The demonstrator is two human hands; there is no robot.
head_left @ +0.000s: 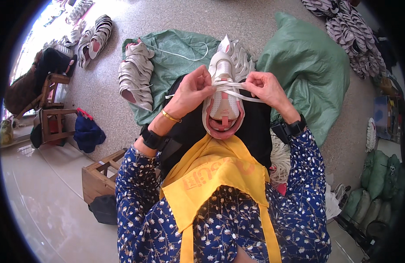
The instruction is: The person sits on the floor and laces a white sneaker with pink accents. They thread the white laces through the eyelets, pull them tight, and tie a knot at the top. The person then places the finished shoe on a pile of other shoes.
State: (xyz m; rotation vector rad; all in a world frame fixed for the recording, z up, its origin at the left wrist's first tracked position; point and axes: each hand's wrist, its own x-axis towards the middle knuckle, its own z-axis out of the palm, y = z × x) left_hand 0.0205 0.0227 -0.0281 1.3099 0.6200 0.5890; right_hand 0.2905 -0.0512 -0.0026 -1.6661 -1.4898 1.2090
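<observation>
A white sneaker (225,104) with pink trim rests on my lap, its toe pointing away from me and its pink collar towards me. White shoelace (231,84) crosses over its tongue. On the shoe's left side my left hand (196,85) pinches one part of the lace. My right hand (266,87) pinches another part at the right side, with a loose end trailing below it. The lace runs between both hands across the shoe. Under the shoe lie my black-clad legs and a yellow apron (211,175).
Stacked white shoe pieces (136,72) lie on a green sheet (176,44) at the left. A full green sack (305,74) stands at the right. Wooden stools (97,177) are on the left, and a bundle of white laces (280,160) hangs by my right leg.
</observation>
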